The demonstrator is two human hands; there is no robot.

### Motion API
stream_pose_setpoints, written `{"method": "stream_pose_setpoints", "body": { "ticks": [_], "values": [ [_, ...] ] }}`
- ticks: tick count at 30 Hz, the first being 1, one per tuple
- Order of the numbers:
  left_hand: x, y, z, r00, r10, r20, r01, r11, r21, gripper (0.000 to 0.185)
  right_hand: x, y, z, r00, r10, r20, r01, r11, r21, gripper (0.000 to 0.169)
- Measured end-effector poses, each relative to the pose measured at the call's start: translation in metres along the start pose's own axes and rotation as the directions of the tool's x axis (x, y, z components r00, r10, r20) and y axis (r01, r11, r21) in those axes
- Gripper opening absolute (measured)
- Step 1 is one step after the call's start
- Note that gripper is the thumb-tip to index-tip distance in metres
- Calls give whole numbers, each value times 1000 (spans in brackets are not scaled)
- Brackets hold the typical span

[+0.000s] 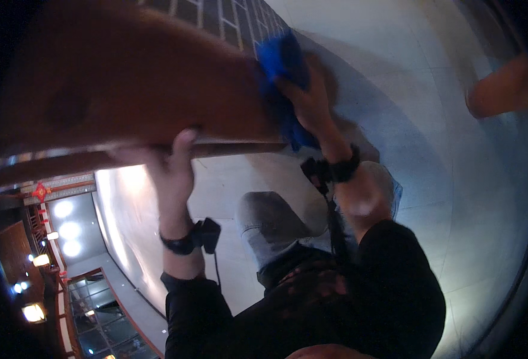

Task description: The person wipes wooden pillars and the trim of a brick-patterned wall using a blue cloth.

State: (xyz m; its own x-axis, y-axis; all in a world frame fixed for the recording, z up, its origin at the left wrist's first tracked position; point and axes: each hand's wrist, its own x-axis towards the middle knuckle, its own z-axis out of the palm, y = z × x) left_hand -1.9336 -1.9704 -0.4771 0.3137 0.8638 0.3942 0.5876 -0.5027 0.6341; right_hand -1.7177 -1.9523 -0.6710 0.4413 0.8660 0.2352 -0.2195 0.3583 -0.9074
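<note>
A dark reddish-brown wooden top [156,89], of a table or bench, fills the upper left of the head view. My left hand [174,166] grips its near edge, the thumb over the face and the blurred fingers along the edge. At the right end of the wood, my right hand [311,103] clasps a bunched blue cloth [284,58], which lies against that end. Part of the cloth hangs below the fingers. Both wrists wear black straps with small devices and cables.
Pale floor tiles [407,161] spread below and to the right, with my knees [268,211] bent over them. A blurred brown rounded object [504,89] stands at far right. Grey brickwork-patterned surface [232,22] lies behind the wood. Lamps [34,313] and a framed window [107,314] show at lower left.
</note>
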Motion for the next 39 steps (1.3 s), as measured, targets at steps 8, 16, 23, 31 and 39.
{"method": "stream_pose_setpoints", "body": {
  "ticks": [8, 16, 23, 31, 39],
  "values": [
    [7, -12, -11, 979, 145, -141, -133, 987, 92, 100, -13, 34, -32, 815, 574, -80, -553, 811, 191, 51],
    [8, -13, -24, 982, 138, -130, -149, 986, -79, 69, 1, -33, 2, 993, 112, -35, -113, 993, -43, 65],
    [18, -1, -31, 992, 92, -82, -81, 988, 133, 88, -18, 303, -140, 853, 443, -277, -518, 785, -340, 42],
    [25, 0, -14, 974, 203, -103, -187, 971, 151, 79, -96, 304, -108, 423, 895, -140, -528, 369, 764, 67],
    [66, 12, 25, 966, 245, 86, -201, 915, -350, 88, -88, 193, -28, 697, 714, -67, -265, 343, 901, 71]
  ]
}}
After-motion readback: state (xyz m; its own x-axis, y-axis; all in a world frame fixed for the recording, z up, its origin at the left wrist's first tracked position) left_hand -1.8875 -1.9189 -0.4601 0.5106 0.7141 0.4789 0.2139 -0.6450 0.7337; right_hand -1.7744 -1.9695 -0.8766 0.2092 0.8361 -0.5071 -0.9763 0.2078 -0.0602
